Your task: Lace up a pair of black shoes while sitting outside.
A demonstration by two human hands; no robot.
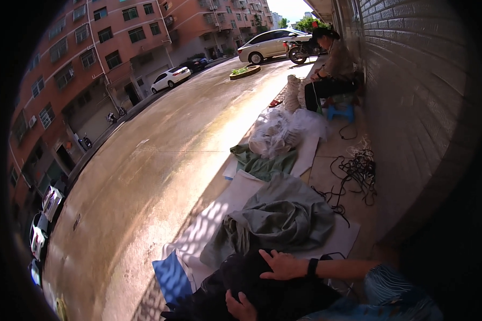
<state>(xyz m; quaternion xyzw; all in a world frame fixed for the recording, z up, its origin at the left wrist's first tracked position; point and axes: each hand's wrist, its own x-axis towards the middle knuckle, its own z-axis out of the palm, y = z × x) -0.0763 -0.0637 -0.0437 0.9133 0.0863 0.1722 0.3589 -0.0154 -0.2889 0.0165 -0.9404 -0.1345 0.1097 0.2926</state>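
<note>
A dark black bundle, perhaps cloth (278,294), lies in front of me at the lower edge, too dark to make out fully. My right hand (283,265), with a black band on its wrist, rests on top of it with fingers spread. Lower down, my left hand (241,306) touches the same bundle. Its visible fingers are stretched and apart; the rest of that hand is cut off by the frame edge. Just beyond the bundle spreads a crumpled grey-green cloth (281,211) on white sheeting (219,206).
A blue piece (172,278) lies at the left. Tangled black cords (359,174) lie near the wall (407,80). Farther off are a green cloth (265,163), a clear plastic bag (276,134) and a seated person (334,67). Parked cars (273,44) stand beyond.
</note>
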